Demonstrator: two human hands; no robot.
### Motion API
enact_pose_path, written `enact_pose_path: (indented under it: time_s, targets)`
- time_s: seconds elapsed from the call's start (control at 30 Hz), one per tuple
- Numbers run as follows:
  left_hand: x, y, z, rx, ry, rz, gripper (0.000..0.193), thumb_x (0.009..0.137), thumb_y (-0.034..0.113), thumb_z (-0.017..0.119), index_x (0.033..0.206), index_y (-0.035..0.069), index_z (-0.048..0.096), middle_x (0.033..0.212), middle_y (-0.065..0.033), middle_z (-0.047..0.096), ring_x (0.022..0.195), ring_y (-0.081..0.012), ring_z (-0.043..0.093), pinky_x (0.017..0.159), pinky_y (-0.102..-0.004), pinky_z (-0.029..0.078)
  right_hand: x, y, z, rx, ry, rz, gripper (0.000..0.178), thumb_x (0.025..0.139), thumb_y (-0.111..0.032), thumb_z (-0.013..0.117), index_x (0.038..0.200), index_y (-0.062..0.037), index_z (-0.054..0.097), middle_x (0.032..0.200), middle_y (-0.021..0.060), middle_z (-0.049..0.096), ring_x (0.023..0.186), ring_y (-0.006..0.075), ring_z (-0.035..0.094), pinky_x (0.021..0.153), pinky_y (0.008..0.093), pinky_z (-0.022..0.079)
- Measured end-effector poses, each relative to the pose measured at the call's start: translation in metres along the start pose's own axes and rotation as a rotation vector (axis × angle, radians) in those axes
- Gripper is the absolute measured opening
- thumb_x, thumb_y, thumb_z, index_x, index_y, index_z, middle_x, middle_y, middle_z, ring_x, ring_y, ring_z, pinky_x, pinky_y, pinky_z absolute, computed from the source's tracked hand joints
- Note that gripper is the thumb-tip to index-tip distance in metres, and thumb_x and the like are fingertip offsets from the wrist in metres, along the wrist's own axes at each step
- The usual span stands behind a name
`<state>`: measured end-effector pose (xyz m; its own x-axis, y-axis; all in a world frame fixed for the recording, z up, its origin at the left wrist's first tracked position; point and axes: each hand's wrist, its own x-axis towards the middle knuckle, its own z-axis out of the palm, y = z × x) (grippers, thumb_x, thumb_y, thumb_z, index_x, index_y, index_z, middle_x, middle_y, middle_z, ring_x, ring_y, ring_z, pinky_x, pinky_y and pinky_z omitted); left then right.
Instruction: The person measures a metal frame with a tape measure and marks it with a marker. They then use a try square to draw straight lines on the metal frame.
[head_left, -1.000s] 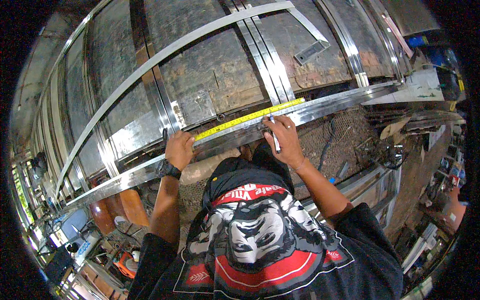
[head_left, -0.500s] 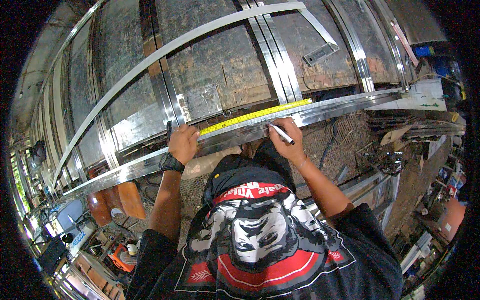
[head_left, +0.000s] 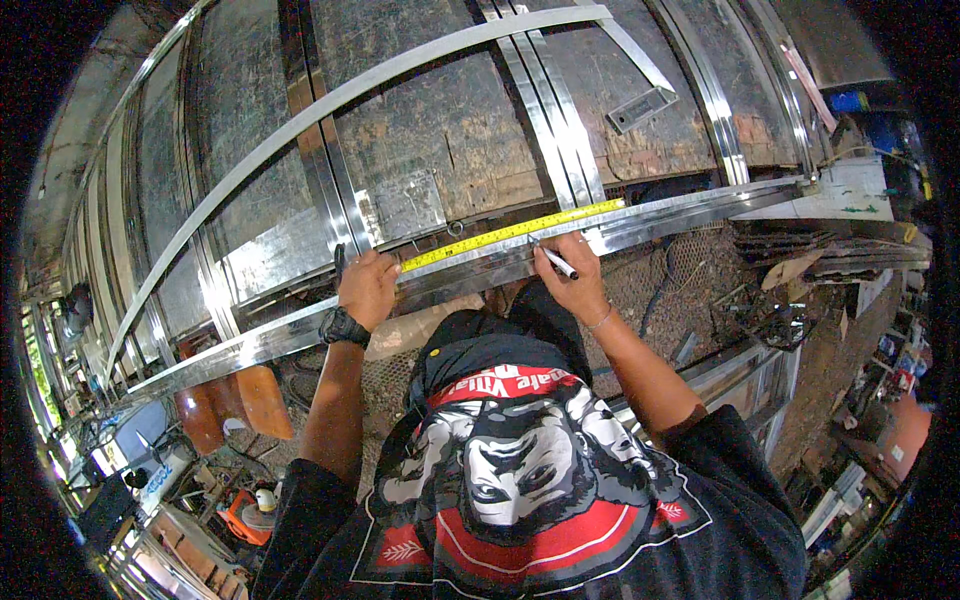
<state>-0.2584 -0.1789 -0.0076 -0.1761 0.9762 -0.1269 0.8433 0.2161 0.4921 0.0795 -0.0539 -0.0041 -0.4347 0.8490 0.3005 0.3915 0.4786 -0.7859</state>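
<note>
Left hand [head_left: 368, 288] clamped a yellow tape measure [head_left: 505, 235] along a metal bar [head_left: 655, 223]. At its three o'clock, the right hand [head_left: 574, 276] pinched a marker [head_left: 559, 263], tip near the tape.

bar [head_left: 700, 211] along near edge of table [head_left: 400, 140]; tape measure [head_left: 510, 235] lengthwise along bar, left hand [head_left: 368, 289] at its left end; marker [head_left: 562, 265] in right hand [head_left: 575, 280], just before tape; strip [head_left: 335, 102] beyond, across table.
</note>
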Motion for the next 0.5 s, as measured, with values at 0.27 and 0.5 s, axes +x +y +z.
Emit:
enact_pose_path:
  time_s: [0.27,0.5]
  targets:
    - [0.0021,-0.0056,0.006,0.012,-0.018,0.028,0.013,0.092,0.017,0.067,0.098,0.006,0.07,0.092,-0.0167,0.062,0.089,-0.0413,0.062,0.078,-0.0517,0.049,-0.0001,0.0004,-0.0035,-0.018,0.02,-0.087,0.012,0.087,-0.003,0.073,0.097,-0.0022,0.067,0.09,0.015,0.067,0.083,0.0351,0.065,0.075,0.0411,0.052]
    - [0.0034,0.0026,-0.0021,0.038,-0.05,0.031,0.019,0.095,0.02,0.063,0.099,0.004,0.071,0.091,-0.0184,0.063,0.089,-0.0412,0.062,0.079,-0.0511,0.049,-0.0039,-0.0014,-0.006,-0.004,0.059,-0.041,0.012,0.086,-0.001,0.073,0.096,-0.0017,0.068,0.088,0.0143,0.067,0.082,0.0333,0.065,0.074,0.04,0.052]
